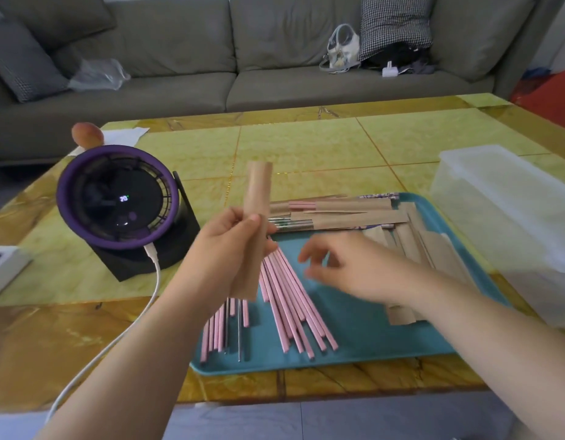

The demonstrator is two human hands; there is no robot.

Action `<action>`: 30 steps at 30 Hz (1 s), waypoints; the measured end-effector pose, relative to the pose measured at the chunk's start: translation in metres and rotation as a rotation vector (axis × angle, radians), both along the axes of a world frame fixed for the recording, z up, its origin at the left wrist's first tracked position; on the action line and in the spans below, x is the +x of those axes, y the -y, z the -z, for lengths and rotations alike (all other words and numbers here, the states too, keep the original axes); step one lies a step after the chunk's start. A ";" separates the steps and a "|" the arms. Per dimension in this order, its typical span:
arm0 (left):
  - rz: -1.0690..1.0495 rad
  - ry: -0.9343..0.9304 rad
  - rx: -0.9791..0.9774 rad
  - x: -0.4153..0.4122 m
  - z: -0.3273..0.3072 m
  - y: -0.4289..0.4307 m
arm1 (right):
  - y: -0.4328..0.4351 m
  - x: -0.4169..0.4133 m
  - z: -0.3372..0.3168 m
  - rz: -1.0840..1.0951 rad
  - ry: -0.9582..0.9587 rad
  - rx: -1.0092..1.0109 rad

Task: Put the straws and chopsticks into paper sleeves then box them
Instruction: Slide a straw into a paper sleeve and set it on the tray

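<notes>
Now our left hand [230,249] grips a paper sleeve [259,192] upright; our right hand [354,271], loose and empty, hovers over the pink straws [290,308] just below it. We should pinch only one.

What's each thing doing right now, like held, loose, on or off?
Left hand: grips a paper sleeve, raised.
Right hand: open, holding nothing, over the tray.
Pink straws: loose on the tray, unsleeved.
Filled sleeves: lying at the tray's back.
Fan: plugged in, display lit.
Box: beside the tray; lid cannot tell.
</notes>
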State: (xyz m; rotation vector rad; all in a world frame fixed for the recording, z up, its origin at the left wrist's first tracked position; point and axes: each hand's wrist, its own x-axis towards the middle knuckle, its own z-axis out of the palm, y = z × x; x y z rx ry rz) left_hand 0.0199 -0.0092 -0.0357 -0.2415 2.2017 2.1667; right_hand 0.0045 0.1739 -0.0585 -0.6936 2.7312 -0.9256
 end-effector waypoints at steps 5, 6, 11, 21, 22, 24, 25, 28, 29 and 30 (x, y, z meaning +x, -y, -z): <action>-0.108 0.006 0.134 -0.006 0.002 0.011 | 0.010 0.009 0.008 -0.046 0.037 0.295; -0.108 0.013 0.146 -0.005 0.002 0.011 | 0.009 0.009 0.005 -0.030 0.067 0.294; -0.079 0.035 0.184 -0.004 0.002 0.013 | 0.004 0.009 0.004 0.068 0.023 0.442; -0.125 -0.014 0.195 -0.005 0.001 0.010 | 0.006 0.016 0.004 0.091 0.016 0.598; -0.144 -0.009 0.215 -0.006 0.000 0.008 | 0.007 0.015 0.011 0.116 -0.005 0.599; -0.169 0.014 0.259 -0.007 -0.001 0.005 | 0.009 0.012 0.019 0.146 -0.038 0.604; -0.169 0.029 0.275 -0.008 -0.001 0.005 | 0.009 0.010 0.021 0.148 -0.049 0.607; -0.150 0.060 0.301 -0.009 0.000 0.004 | 0.007 0.007 0.021 0.134 -0.060 0.582; -0.150 0.071 0.311 -0.009 0.001 0.003 | 0.005 0.005 0.020 0.123 -0.037 0.558; -0.159 0.083 0.327 -0.009 0.001 0.003 | 0.003 0.004 0.018 0.105 0.006 0.531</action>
